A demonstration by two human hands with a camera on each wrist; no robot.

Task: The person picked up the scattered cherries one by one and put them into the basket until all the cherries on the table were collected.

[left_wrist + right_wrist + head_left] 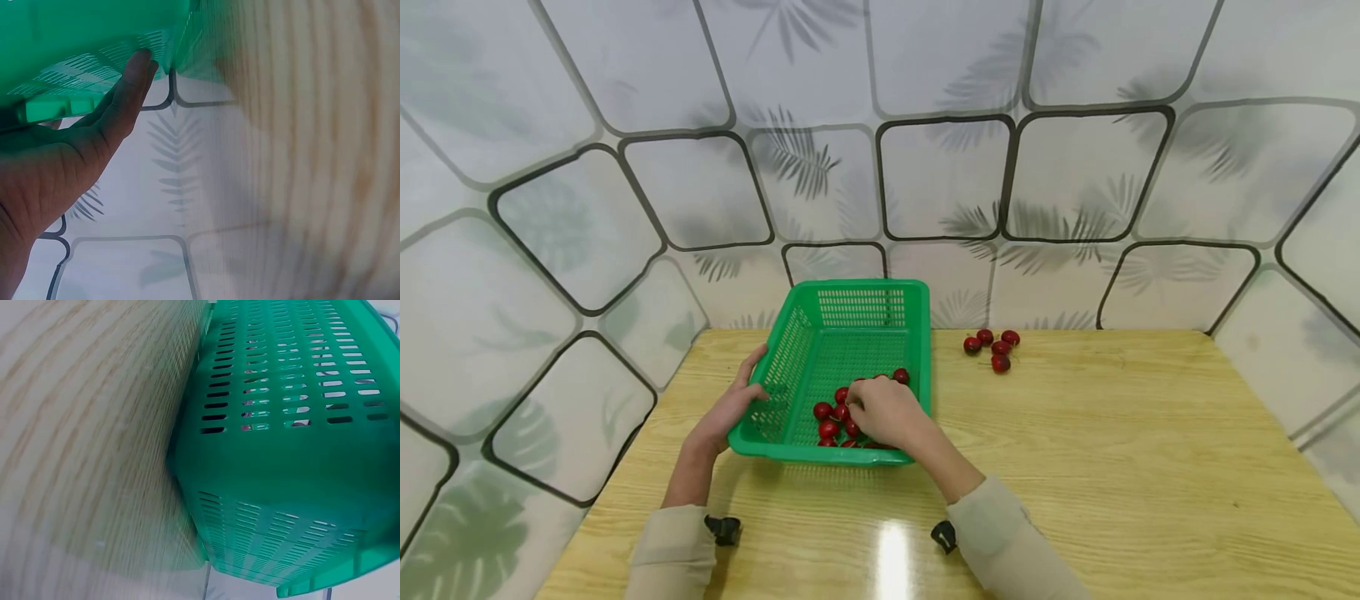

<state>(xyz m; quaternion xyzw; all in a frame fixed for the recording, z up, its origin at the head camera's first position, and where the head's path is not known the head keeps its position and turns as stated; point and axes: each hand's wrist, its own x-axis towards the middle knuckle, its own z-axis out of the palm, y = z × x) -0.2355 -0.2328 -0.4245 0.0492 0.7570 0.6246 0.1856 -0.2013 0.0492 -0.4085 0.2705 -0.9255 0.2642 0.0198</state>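
A green plastic basket [830,454] with slotted walls stands on the wooden table, several dark red cherries [828,428] lying in its near right part. My left hand [733,410] holds the basket by its left side, thumb over the rim; the left wrist view shows fingers [128,94] against the slotted outer wall. Over the near right rim, my right hand [891,410] reaches in, fingers bent down among the cherries. Its fingertips are partly hidden, and I cannot tell whether they pinch a cherry. The right wrist view shows only the basket's outer corner [275,469].
On the table [1097,433], right of the basket, lies a small group of loose cherries [1000,348] with stems. A patterned wall covering [947,183] rises directly behind the table and along both sides. Light glares off the table's near part.
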